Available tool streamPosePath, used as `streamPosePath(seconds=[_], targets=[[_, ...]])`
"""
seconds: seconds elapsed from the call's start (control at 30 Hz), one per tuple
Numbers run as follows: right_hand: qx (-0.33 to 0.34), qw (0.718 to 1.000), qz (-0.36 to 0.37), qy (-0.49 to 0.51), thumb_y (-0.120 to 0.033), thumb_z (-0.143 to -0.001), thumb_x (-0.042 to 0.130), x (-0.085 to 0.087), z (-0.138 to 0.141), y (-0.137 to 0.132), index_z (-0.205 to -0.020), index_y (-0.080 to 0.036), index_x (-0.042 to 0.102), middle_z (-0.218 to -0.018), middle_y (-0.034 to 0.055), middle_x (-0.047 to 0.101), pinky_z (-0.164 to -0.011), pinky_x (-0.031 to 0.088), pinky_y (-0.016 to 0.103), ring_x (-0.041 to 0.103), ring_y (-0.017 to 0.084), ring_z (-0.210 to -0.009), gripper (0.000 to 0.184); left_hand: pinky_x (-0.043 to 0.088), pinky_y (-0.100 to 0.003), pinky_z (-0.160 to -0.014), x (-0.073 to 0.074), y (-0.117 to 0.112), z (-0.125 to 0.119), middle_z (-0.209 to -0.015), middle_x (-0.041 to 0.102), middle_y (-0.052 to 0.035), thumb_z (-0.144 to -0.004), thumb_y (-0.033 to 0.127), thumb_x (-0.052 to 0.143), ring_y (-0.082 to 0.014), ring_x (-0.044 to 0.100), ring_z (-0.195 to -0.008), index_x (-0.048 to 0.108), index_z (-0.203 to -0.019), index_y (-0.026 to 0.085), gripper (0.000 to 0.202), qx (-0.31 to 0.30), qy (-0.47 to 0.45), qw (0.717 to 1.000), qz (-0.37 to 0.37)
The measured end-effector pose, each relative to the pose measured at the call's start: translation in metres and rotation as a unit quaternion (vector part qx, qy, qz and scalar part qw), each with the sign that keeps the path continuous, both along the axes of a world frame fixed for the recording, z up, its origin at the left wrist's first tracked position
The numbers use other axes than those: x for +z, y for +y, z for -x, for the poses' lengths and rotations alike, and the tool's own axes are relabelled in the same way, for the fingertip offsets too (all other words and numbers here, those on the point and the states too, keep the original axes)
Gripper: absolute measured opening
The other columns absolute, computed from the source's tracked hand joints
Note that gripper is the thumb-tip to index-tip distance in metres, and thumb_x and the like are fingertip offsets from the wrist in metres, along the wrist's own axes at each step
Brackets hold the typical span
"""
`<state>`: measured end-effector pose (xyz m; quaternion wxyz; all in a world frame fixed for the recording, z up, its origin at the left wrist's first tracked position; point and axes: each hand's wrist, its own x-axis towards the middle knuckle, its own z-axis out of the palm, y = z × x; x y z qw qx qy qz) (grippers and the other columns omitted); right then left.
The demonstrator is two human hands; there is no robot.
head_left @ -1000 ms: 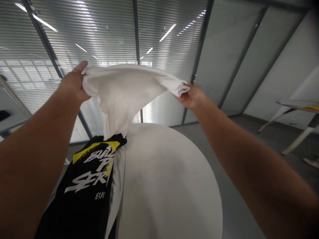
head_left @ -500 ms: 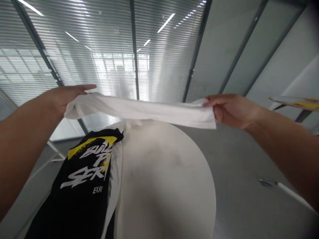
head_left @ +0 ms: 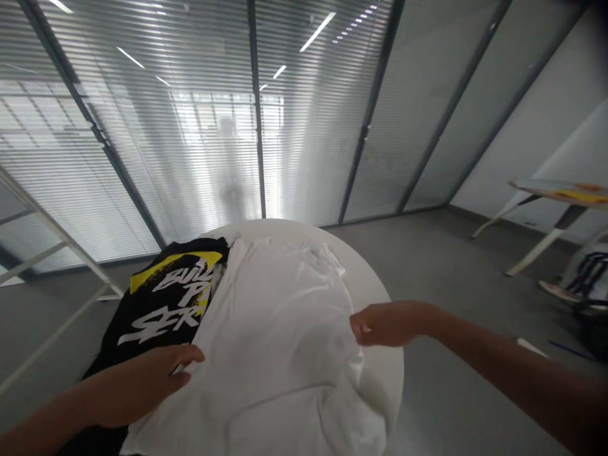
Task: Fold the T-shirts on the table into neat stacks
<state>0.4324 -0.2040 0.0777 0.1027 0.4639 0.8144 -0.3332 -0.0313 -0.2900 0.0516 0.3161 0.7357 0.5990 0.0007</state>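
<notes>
A white T-shirt (head_left: 280,316) lies spread over the round table, somewhat wrinkled, with its neckline at the far end and loose folds toward me. My right hand (head_left: 387,323) is closed on its right edge, fingers curled and pinched. At the left edge my left hand (head_left: 142,383) rests over the cloth, thumb and index finger apart. Beside the white shirt, and partly beneath my left forearm, is a black T-shirt (head_left: 118,364) with yellow and white lettering.
The white round table (head_left: 380,291) shows its rim at the right and far side. A white metal frame (head_left: 57,234) stands at left. Another table (head_left: 546,188) with yellow items is at far right, near a dark bag (head_left: 596,304). Glass panels with blinds (head_left: 304,158) stand ahead.
The white cloth that was stretched between my raised hands is now down, spread across the table. Both hands have lowered toward me, and my left thumb and index finger now stand apart.
</notes>
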Motion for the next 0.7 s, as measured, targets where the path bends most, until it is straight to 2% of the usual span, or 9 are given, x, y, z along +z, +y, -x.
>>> streamPosePath(seconds=[0.1,0.17,0.27,0.33,0.37,0.43,0.5,0.6,0.7], targets=[[0.03,0.99,-0.133,-0.033,-0.034,-0.091,0.047,-0.025,0.014,0.011,-0.108,-0.018,0.064,-0.102,0.0139,0.068,-0.081,0.05,0.043,0.065,0.029,-0.093,0.03,0.05,-0.034,-0.089,0.005,0.013,-0.023,-0.099,0.073,-0.0023,-0.092,0.042,0.039,-0.0224,0.067,-0.096,0.071,-0.104,0.029,0.036,-0.012,0.047,0.996,-0.07],[-0.013,0.977,-0.212,-0.016,-0.041,-0.095,0.041,-0.049,0.028,0.013,-0.127,-0.016,0.056,-0.124,0.0184,0.061,-0.093,0.046,0.047,0.058,0.032,-0.113,0.043,0.048,-0.038,-0.092,-0.003,0.03,-0.042,-0.102,0.072,-0.0066,-0.093,0.036,0.036,-0.0234,0.066,-0.099,0.07,-0.105,0.024,0.038,0.006,0.094,0.978,-0.185],[-0.033,0.943,-0.33,-0.019,-0.049,-0.096,0.037,-0.091,0.045,0.009,-0.143,-0.017,0.044,-0.147,0.0192,0.042,-0.107,0.032,0.055,0.035,0.036,-0.137,0.056,0.036,-0.044,-0.108,-0.036,0.053,-0.069,-0.128,0.062,-0.0116,-0.095,0.032,0.036,-0.0258,0.054,-0.123,0.065,-0.121,0.021,0.041,-0.051,0.133,0.933,-0.331],[0.027,0.936,-0.351,-0.01,-0.051,-0.096,0.038,-0.112,0.046,0.01,-0.146,-0.026,0.04,-0.155,0.0125,0.033,-0.112,0.021,0.058,0.026,0.034,-0.142,0.056,0.027,-0.048,-0.114,-0.065,0.061,-0.084,-0.142,0.052,-0.0092,-0.095,0.032,0.037,-0.0273,0.042,-0.135,0.06,-0.13,0.025,0.042,-0.115,0.135,0.915,-0.363],[0.041,0.936,-0.349,-0.006,-0.052,-0.096,0.037,-0.119,0.043,0.012,-0.147,-0.029,0.038,-0.156,0.0101,0.031,-0.113,0.02,0.057,0.025,0.033,-0.143,0.056,0.026,-0.049,-0.114,-0.078,0.062,-0.092,-0.147,0.046,-0.0082,-0.095,0.036,0.039,-0.0284,0.036,-0.139,0.055,-0.135,0.028,0.044,-0.139,0.13,0.913,-0.361],[0.061,0.941,-0.334,0.0,-0.052,-0.097,0.034,-0.125,0.031,0.021,-0.149,-0.031,0.035,-0.156,0.0075,0.031,-0.113,0.02,0.054,0.025,0.03,-0.144,0.056,0.025,-0.052,-0.114,-0.1,0.062,-0.105,-0.153,0.039,-0.0076,-0.096,0.043,0.036,-0.0292,0.03,-0.142,0.045,-0.143,0.031,0.05,-0.142,0.124,0.92,-0.344],[0.085,0.944,-0.32,0.01,-0.052,-0.097,0.035,-0.122,0.014,0.032,-0.149,-0.03,0.035,-0.156,0.0073,0.031,-0.114,0.022,0.051,0.026,0.028,-0.143,0.056,0.025,-0.054,-0.114,-0.112,0.058,-0.118,-0.155,0.033,-0.0088,-0.097,0.048,0.031,-0.0302,0.027,-0.144,0.036,-0.148,0.031,0.055,-0.128,0.119,0.932,-0.318],[0.124,0.943,-0.306,0.035,-0.05,-0.095,0.043,-0.112,-0.009,0.045,-0.147,-0.03,0.04,-0.155,0.0068,0.034,-0.114,0.02,0.048,0.028,0.027,-0.143,0.056,0.023,-0.059,-0.113,-0.119,0.045,-0.139,-0.157,0.028,-0.0122,-0.095,0.054,0.031,-0.0352,0.022,-0.144,0.033,-0.15,0.029,0.061,-0.103,0.112,0.943,-0.295],[0.118,0.946,-0.301,0.036,-0.051,-0.087,0.055,-0.104,-0.021,0.049,-0.142,-0.029,0.047,-0.151,0.008,0.041,-0.112,0.025,0.046,0.035,0.028,-0.139,0.06,0.023,-0.062,-0.111,-0.119,0.028,-0.16,-0.156,0.029,-0.0134,-0.093,0.054,0.034,-0.0384,0.023,-0.143,0.033,-0.151,0.028,0.063,-0.088,0.105,0.949,-0.285]])
